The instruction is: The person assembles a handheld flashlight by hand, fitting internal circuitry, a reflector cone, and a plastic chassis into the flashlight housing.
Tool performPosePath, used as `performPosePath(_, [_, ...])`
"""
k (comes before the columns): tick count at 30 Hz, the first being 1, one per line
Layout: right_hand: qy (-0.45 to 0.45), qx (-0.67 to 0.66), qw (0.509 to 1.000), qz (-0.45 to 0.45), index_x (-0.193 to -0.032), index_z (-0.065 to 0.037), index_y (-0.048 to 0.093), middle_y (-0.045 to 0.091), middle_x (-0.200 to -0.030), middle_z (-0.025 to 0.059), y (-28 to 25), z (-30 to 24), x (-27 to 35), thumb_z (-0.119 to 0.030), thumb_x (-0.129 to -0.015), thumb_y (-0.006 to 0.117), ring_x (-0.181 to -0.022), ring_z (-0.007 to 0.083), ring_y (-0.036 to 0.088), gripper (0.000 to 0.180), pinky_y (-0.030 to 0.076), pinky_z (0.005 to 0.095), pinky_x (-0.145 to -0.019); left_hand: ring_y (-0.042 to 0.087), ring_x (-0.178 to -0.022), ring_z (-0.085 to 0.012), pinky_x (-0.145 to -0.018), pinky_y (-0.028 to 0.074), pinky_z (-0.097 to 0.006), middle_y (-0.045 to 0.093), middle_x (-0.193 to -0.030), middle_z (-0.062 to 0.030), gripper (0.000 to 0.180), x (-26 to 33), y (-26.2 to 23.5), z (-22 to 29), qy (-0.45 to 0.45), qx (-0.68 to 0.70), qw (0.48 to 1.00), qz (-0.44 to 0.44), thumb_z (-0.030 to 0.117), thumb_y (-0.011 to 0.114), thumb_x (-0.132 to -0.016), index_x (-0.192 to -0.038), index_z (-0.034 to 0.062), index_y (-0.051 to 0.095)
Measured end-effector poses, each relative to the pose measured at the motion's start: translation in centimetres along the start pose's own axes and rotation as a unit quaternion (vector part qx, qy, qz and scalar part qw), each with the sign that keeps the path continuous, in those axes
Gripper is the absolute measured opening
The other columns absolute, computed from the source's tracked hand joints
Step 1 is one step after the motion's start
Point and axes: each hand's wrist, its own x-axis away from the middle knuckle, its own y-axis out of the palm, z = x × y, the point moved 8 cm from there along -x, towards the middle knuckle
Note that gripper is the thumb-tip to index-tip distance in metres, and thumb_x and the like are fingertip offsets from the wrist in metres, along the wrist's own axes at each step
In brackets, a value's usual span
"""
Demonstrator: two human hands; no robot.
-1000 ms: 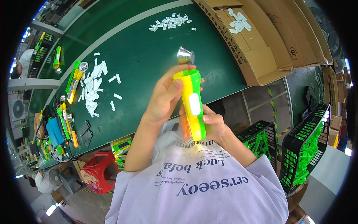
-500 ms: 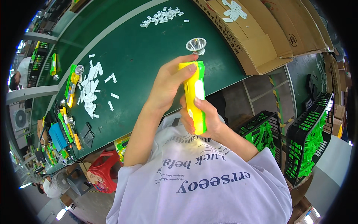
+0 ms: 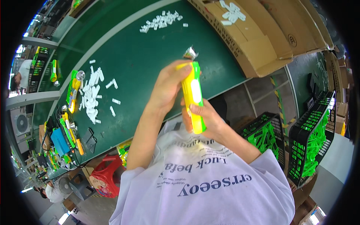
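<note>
I hold a yellow and green plastic flashlight [image 3: 194,93] upright in front of my chest, above the near edge of the green worktable [image 3: 150,56]. My left hand [image 3: 168,88] wraps around its upper half, close under the shiny silver reflector head [image 3: 190,53]. My right hand [image 3: 202,120] grips its lower half from the right, thumb across the yellow face. The flashlight's bottom end sticks out below my right palm.
Small white plastic parts lie in a pile [image 3: 92,93] at the left of the table and another pile [image 3: 161,20] at the far side. More flashlights [image 3: 73,88] lie at the left. Open cardboard boxes [image 3: 262,37] stand right; black crates of green parts [image 3: 311,138] stand below.
The flashlight has tilted and lifted slightly, its silver head moving left and turning edge-on. Both hands keep their grip, the left one sliding a little up the body.
</note>
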Motion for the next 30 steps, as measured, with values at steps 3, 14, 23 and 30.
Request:
performPosePath(3, [-0.002, 0.060, 0.998, 0.030, -0.118, 0.000, 0.048, 0.058, -0.073, 0.0079, -0.7, -0.2, 0.1, -0.031, -0.084, 0.074, -0.061, 0.0185, 0.061, 0.053, 0.052, 0.0316, -0.056, 0.065, -0.087, -0.0140, -0.077, 0.053, -0.026, 0.067, -0.102, -0.0123, 0.037, 0.1, -0.2, -0.2, -0.008, -0.041, 0.999, 0.020, 0.024, 0.064, -0.093, -0.119, -0.0011, 0.056])
performPosePath(14, [0.014, -0.079, 0.997, 0.002, -0.131, -0.005, 0.042, 0.060, -0.091, 0.0144, 0.2, -1.1, 0.3, -0.022, -0.081, 0.072, -0.075, 0.0286, 0.066, 0.061, 0.055, 0.0395, -0.061, 0.061, -0.078, -0.0103, -0.072, 0.050, -0.025, 0.063, -0.088, -0.0030, 0.030, -0.4, 1.9, 1.1, -0.104, -0.126, 0.986, 0.039, 0.025, 0.067, -0.092, -0.110, 0.0011, 0.061])
performPosePath(23, [0.012, -0.184, 0.981, -0.059, -0.099, -0.010, 0.049, 0.047, -0.063, 0.0032, -0.8, -1.7, 0.5, -0.002, -0.077, 0.070, -0.047, 0.0153, 0.045, 0.031, 0.035, 0.0314, -0.045, 0.064, -0.072, -0.0229, -0.068, 0.051, -0.033, 0.067, -0.081, -0.0130, 0.014, -11.3, -1.5, 8.5, 0.277, -0.604, 0.741, 0.098, 0.008, 0.070, -0.082, -0.094, 0.0010, 0.065])
performPosePath(30, [-0.023, -0.193, 0.973, -0.122, -0.100, -0.010, 0.049, 0.047, -0.065, 0.0033, -1.0, -2.9, 1.8, -0.004, -0.077, 0.070, -0.048, 0.0153, 0.046, 0.031, 0.036, 0.0310, -0.046, 0.066, -0.084, -0.0289, -0.075, 0.051, -0.036, 0.064, -0.088, -0.0149, 0.016, -17.6, -1.4, 7.1, 0.297, -0.678, 0.671, -0.035, 0.003, 0.072, -0.078, -0.094, 0.0001, 0.067])
